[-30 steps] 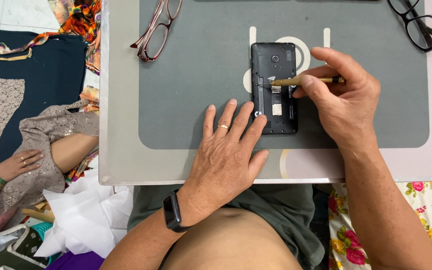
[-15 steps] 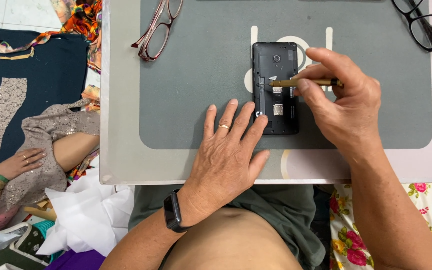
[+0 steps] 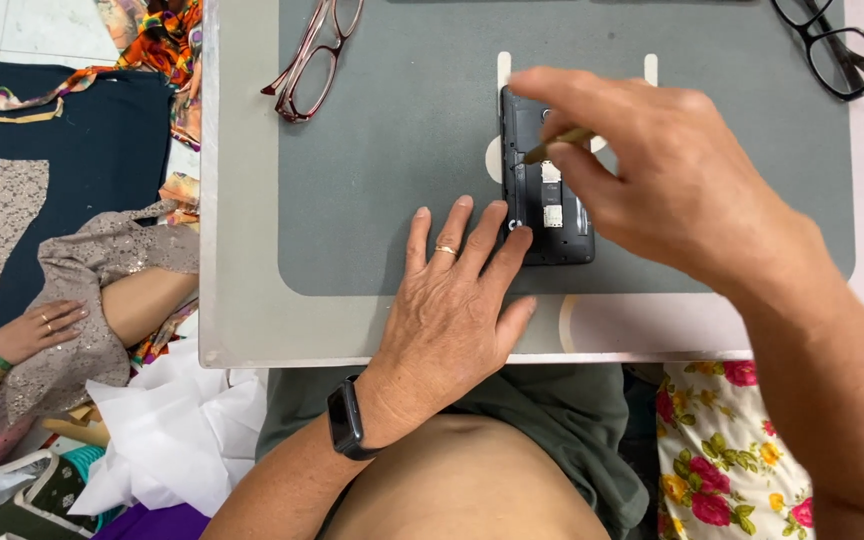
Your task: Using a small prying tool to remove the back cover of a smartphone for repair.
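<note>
Bright, even light falls from above; soft shadows sit beneath the right hand [image 3: 682, 190]. The view is sharp and glare-free, with slight motion blur there.

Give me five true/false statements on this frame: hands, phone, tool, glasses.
1. The left hand lies flat on the grey mat, fingertips at the phone. True.
2. The right hand holds a thin brownish tool with its tip over the opened phone. True.
3. The phone's back cover is on. False: its inner parts are exposed.
4. Both pairs of glasses are black. False: the glasses at the top left are reddish, the glasses at the top right black.
5. The left wrist is bare. False: it wears a black band.
</note>
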